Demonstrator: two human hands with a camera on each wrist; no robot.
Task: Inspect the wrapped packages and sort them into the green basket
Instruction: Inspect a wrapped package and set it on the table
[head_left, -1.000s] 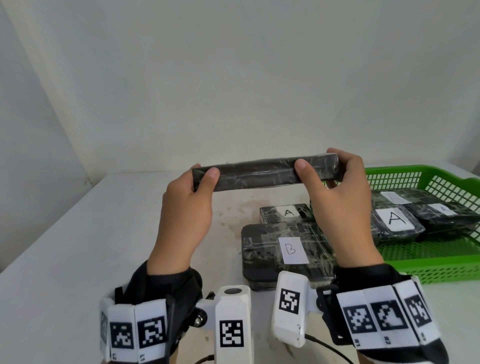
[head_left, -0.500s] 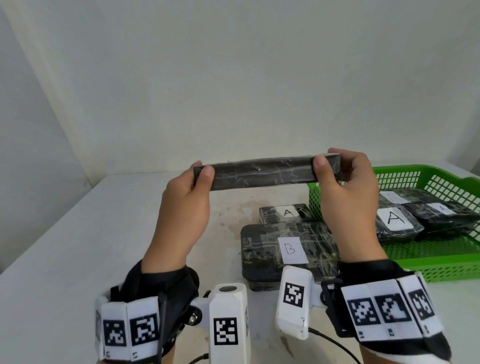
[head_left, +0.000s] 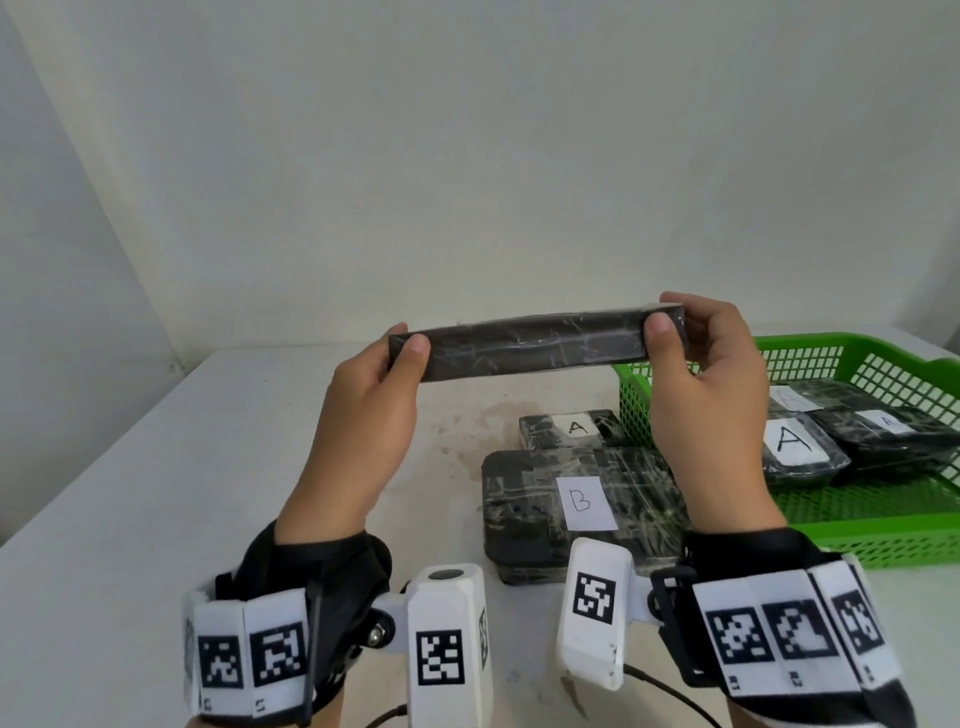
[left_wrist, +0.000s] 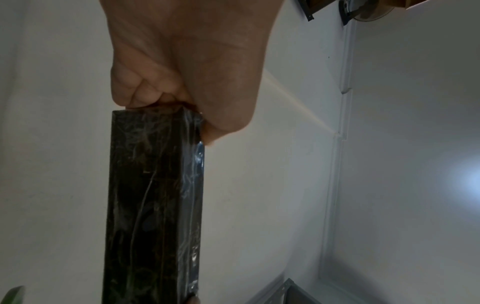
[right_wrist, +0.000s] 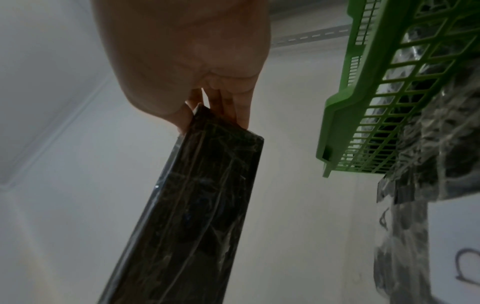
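- Mid-task, inspection step: one wrapped package (head_left: 535, 344) held edge-on in the air above the surface (head_left: 156, 493), left of the green basket (head_left: 883, 525). No label shows on the edge facing the head camera.
- Left hand (head_left: 363, 415) pinches its left end, thumb in front and fingers (left_wrist: 135, 92) curled behind. Right hand (head_left: 706, 395) grasps the right end the same way.
- Done: three packages in the basket. The near one (head_left: 795, 447) is marked A; the other two labels are too small to read.
- Left, by my read: the held one plus two on the surface, the B package (head_left: 582, 504) and an A package (head_left: 571, 428) behind it.
- Count: six packages visible, one basket.
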